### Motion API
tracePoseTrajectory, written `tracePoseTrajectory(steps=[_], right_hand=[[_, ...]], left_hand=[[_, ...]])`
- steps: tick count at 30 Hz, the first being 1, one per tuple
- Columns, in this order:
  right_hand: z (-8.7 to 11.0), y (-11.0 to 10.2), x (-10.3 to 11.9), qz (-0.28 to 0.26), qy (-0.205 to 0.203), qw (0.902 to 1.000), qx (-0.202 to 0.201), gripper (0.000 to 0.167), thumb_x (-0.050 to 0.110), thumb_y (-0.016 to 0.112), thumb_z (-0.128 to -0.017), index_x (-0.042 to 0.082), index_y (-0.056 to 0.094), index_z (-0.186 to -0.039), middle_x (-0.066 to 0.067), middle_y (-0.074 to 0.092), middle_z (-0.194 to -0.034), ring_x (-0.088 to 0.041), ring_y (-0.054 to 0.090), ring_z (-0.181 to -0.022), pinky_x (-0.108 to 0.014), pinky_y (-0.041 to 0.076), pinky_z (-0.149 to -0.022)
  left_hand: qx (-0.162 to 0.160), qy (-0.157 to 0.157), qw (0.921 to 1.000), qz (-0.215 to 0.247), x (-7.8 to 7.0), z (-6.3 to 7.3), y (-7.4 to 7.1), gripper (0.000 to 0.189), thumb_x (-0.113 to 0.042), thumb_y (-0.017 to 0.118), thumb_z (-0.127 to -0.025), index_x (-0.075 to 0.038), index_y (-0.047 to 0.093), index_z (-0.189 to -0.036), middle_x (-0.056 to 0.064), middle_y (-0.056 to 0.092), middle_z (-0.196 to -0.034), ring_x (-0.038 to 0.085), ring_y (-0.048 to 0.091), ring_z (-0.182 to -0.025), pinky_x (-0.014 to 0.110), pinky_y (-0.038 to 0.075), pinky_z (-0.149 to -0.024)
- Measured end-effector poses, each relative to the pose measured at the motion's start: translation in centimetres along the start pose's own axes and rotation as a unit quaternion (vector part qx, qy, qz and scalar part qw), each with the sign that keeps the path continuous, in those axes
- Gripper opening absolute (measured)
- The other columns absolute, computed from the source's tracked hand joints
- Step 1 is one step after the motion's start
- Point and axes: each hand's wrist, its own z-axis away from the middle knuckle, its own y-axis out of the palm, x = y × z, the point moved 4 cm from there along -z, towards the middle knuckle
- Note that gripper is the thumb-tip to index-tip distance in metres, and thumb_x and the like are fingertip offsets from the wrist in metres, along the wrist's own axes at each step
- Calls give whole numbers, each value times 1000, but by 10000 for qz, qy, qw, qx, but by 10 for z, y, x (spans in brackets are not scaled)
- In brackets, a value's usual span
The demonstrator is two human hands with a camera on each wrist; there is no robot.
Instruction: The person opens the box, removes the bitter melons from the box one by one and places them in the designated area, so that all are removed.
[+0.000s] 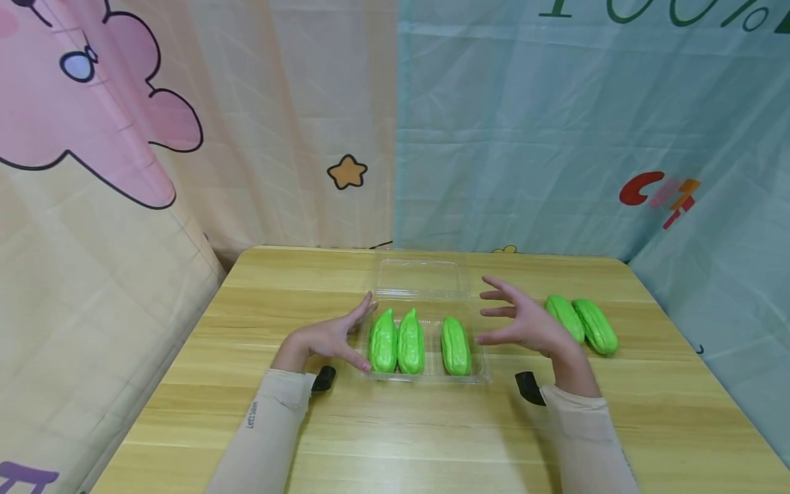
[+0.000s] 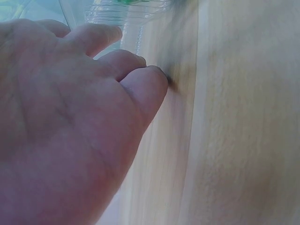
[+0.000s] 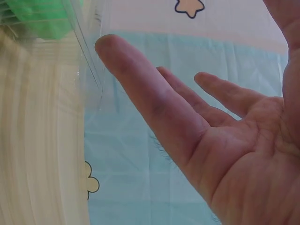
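Note:
A clear plastic clamshell box (image 1: pixel 433 353) lies on the table with its lid (image 1: pixel 420 278) folded back. Inside are three bright green, ridged, bitter-melon-shaped pieces: two side by side at the left (image 1: pixel 383 342) and one at the right (image 1: pixel 455 346). My left hand (image 1: pixel 327 337) is at the box's left side, thumb near the front corner and fingers near the back corner. Whether it touches the wall is unclear. At the right side my right hand (image 1: pixel 527 321) hovers with spread fingers, thumb close to the box wall (image 3: pixel 89 51), holding nothing.
Two more green melon pieces (image 1: pixel 594 327) lie together on the table, to the right beyond my right hand. The wooden table (image 1: pixel 395 439) ends at a printed cloth backdrop (image 1: pixel 543 137), with more cloth at both sides.

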Motion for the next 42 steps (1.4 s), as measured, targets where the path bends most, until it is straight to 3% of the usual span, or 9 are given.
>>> tracePoseTrajectory(steps=[15,24,33,42], right_hand=[[-4,12,4,-36,204,9996,215,115,14,91,-74,20,18,-162,-20,32,-156,-45,42,-137,-47,56,-89],[-8,26,8,124,335,9989,314,116,11,91,-74,14,16,-162,-27,28,-156,-48,43,-135,-49,55,-91],[-10,41,14,694,793,9943,154,120,18,94,-71,9,15,-161,-30,22,-158,-50,36,-139,-53,51,-96],[-16,59,18,1513,515,9871,-28,115,16,95,-68,0,23,-157,-28,26,-159,-55,37,-135,-58,45,-101]], left_hand=[[9,-28,10000,-14,0,0,-1,141,-23,90,-76,-26,-25,-156,6,-7,-168,32,-2,-151,51,9,-120],[27,-15,10000,-17,-1,0,0,140,-22,90,-76,-26,-25,-156,6,-7,-168,32,-2,-151,50,10,-120],[60,-31,10000,12,-2,1,0,141,-22,90,-76,-27,-26,-156,7,-8,-168,31,-4,-151,51,8,-120],[70,-30,10000,-40,-2,0,0,141,-22,90,-76,-26,-26,-156,8,-9,-168,32,-3,-151,51,9,-120]])
